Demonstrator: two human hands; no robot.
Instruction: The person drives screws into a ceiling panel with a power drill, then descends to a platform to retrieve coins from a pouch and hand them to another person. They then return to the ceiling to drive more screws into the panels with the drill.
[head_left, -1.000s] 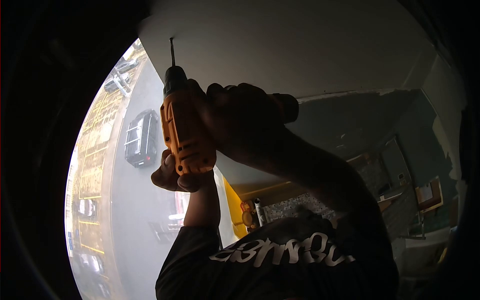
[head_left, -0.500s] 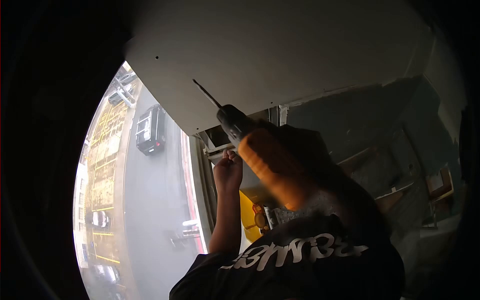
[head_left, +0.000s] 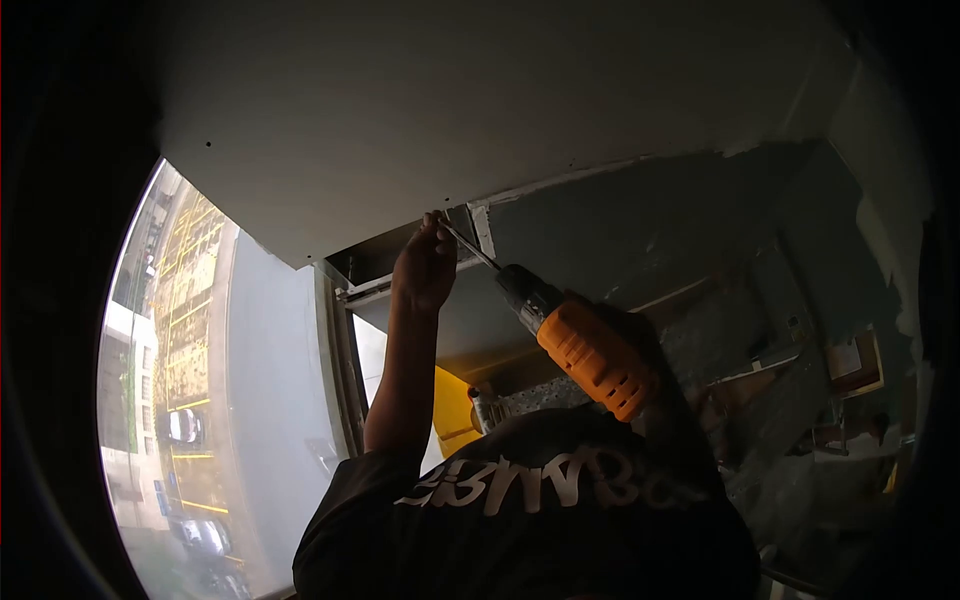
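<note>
Left hand (head_left: pixel 425 262) is pinching at the bit (head_left: pixel 468 246) tip by the panel (head_left: pixel 420 120) edge; right hand, hidden, is gripping the drill (head_left: pixel 585 350). Keeping bit square, pressing steadily.

Left arm raised overhead, forearm near vertical and bare below a dark short sleeve. Left hand (head_left: pixel 425 268) at the top of the reach, fingers curled together in a loose grip, fingertips pinched upward. Right hand (head_left: pixel 640 345) lower and to the right of that grip, mostly in shadow, wrapped closed; its forearm runs down toward the shoulder.
</note>
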